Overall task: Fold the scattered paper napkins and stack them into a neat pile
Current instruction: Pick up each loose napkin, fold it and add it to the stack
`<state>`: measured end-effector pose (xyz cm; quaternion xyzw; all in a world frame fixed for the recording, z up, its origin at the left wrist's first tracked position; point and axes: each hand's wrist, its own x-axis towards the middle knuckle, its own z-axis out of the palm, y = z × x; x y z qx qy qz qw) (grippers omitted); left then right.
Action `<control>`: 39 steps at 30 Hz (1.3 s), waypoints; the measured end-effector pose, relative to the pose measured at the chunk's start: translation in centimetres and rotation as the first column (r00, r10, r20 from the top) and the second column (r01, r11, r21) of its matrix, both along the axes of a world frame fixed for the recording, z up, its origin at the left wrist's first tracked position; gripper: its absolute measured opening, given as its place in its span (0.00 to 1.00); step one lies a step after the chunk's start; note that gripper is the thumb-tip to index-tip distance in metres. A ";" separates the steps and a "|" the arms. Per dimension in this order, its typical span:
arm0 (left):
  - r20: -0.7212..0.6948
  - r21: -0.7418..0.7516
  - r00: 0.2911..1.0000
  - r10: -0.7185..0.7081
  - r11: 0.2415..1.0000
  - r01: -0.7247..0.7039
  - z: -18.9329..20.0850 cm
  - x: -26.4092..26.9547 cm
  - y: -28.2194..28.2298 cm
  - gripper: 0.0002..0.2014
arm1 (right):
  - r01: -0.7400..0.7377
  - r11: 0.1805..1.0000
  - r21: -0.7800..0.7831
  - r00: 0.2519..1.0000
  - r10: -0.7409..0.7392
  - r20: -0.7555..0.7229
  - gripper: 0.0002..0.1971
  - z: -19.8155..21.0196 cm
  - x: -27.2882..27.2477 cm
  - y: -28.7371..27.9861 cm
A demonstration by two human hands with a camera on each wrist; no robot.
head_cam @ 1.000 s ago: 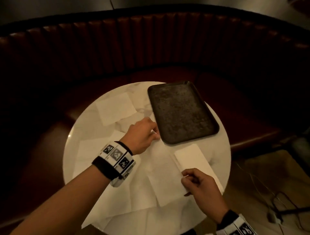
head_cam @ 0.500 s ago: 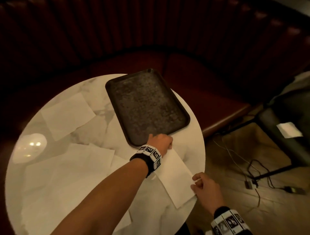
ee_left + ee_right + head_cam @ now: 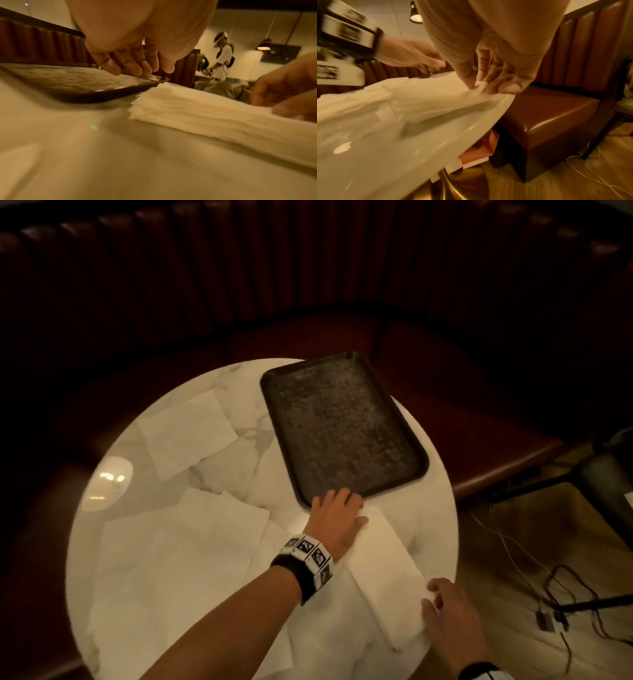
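Fingers pinch folded napkin corner

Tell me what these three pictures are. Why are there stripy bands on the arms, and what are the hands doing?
No machine here: a person wears three cameras. One sits on the head and looks down at a round marble table. One sits on each wrist, on those patterned bands, and looks along the fingers.

On the table lie a dark tray with nothing on it, loose flat napkins and one folded napkin. The left hand has straight fingers over the folded napkin's far end, reaching to the tray's edge. The right hand pinches the near corner of that napkin between thumb and fingers.
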<state>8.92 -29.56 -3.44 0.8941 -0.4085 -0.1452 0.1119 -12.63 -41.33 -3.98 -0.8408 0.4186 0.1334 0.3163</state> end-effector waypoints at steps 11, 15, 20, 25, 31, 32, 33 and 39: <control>0.056 0.100 0.841 0.539 0.835 -0.542 0.6 -4.2 25.4 0.18 | -0.302 0.932 -0.199 0.937 0.329 0.118 0.21 1.9 6.4 5.9; -0.008 0.112 0.726 0.687 0.722 -0.682 0.2 -8.0 30.0 0.21 | -0.613 0.780 -0.127 0.733 0.622 0.275 0.18 2.9 12.1 11.6; -0.059 0.187 0.637 0.769 0.635 -0.749 -0.2 -10.8 32.5 0.24 | -0.826 0.557 -0.082 0.521 0.811 0.267 0.20 2.3 17.7 19.1; -0.126 0.266 0.688 0.714 0.693 -0.670 -1.1 -12.3 32.9 0.28 | -0.790 0.600 -0.129 0.602 0.798 0.027 0.23 0.6 20.5 23.3; -0.116 0.273 0.695 0.709 0.696 -0.664 -1.7 -12.5 32.7 0.29 | -0.742 0.648 -0.170 0.663 0.746 -0.052 0.22 -0.8 21.0 25.0; -0.117 0.278 0.696 0.708 0.696 -0.662 -1.7 -12.6 32.6 0.29 | -0.733 0.661 -0.163 0.672 0.740 -0.025 0.20 -1.1 21.0 25.0; -0.117 0.280 0.697 0.707 0.697 -0.660 -1.7 -12.6 32.6 0.29 | -0.722 0.675 -0.153 0.682 0.732 0.008 0.19 -1.2 21.0 25.0; -0.128 0.313 0.702 0.701 0.700 -0.642 -1.8 -12.5 32.7 0.28 | -0.688 0.712 -0.138 0.704 0.702 0.113 0.18 -0.6 21.3 24.2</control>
